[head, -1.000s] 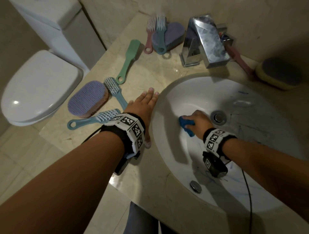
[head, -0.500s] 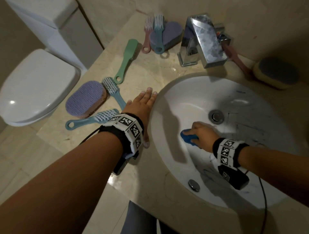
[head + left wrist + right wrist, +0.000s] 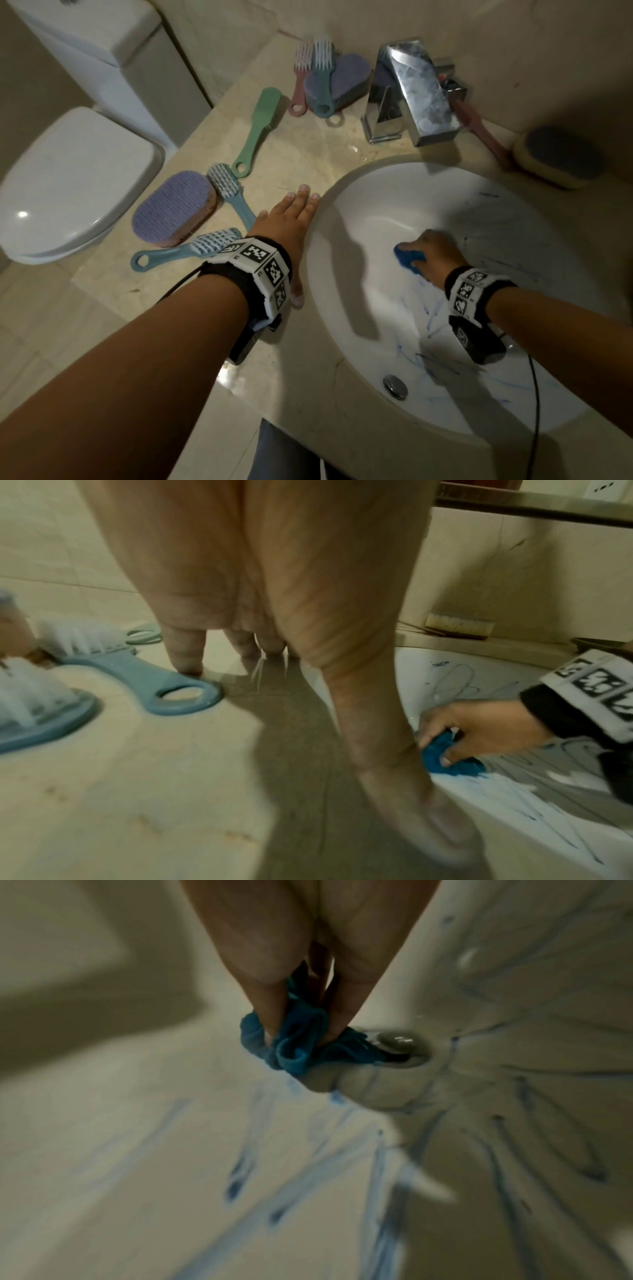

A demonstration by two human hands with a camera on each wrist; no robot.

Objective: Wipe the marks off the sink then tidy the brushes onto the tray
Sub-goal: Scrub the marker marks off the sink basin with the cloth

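In the sink, a blue cloth is clenched by the right hand among blue marks. At nine o'clock, the flat left hand braces the counter; smearing is likely. Brushes lie beyond; no tray is seen.

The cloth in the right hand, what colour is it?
Blue; the cloth shows best in the right wrist view.

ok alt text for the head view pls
Seen from above, a right hand rubs a blue cloth inside a white sink streaked with blue marks. The left hand lies flat on the counter, with brushes and sponges beside it.
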